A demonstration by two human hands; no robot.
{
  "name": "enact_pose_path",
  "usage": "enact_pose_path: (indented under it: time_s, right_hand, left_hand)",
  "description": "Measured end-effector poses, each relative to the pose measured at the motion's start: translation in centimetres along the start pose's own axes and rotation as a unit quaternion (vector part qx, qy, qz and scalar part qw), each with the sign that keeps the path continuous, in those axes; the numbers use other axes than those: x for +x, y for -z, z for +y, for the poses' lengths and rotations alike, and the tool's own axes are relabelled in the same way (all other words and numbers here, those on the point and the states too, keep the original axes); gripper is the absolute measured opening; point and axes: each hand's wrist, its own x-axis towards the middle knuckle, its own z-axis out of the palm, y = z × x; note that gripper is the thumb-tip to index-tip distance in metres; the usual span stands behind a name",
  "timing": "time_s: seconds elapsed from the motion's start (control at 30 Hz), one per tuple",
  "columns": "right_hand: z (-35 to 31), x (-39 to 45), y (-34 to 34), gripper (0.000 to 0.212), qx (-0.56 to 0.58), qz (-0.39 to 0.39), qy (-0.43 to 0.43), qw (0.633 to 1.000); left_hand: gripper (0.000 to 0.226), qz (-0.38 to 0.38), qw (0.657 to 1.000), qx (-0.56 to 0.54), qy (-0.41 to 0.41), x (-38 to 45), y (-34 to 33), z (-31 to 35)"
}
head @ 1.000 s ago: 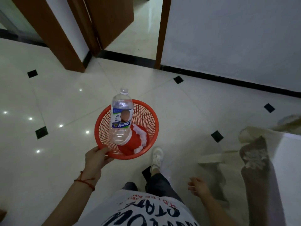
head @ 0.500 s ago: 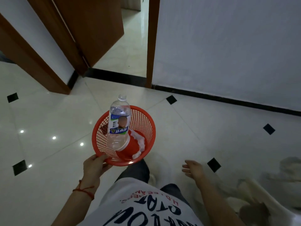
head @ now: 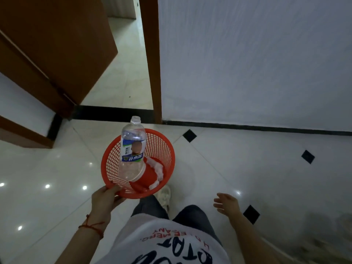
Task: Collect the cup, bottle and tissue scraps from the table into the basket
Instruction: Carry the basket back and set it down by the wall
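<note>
Left hand (head: 103, 200) grips the basket (head: 167, 149) rim; bottle (head: 132, 149), cup (head: 147, 176), tissue (head: 159, 171) inside. Right hand (head: 226, 203) hangs empty, fingers loosely spread.

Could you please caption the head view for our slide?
Left hand carries red basket holding bottle, cup, tissue scraps.

cup (head: 146, 178): mostly hidden behind bottle (head: 132, 149); only red side shows. tissue scraps (head: 159, 173): partly tucked behind cup. left hand (head: 103, 201): fingertips hidden under basket (head: 163, 147) rim. shirt (head: 169, 244): print cut off by bottom edge. floor at lower right blurred.
</note>
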Motion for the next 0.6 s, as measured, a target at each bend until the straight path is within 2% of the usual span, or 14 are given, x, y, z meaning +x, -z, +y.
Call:
enact_pose_path:
  time_s: [0.1, 0.3, 0.6]
  right_hand:
    - [-2.0, 1.0, 0.0, 0.033, 0.012, 0.015, -0.011, 1.0]
    - [-5.3, 4.3, 0.2, 0.029, 0.023, 0.026, -0.035, 0.999]
    - [-13.5, 10.6, 0.3, 0.03, 0.003, -0.001, -0.043, 0.999]
  left_hand:
    - [0.004, -0.008, 1.0, 0.017, -0.007, 2.2, -2.7, 3.2]
    - [0.008, -0.03, 0.999, 0.033, -0.007, 6.1, -8.6, 7.9]
    - [0.006, -0.013, 0.999, 0.05, 0.007, 9.1, -16.4, 11.1]
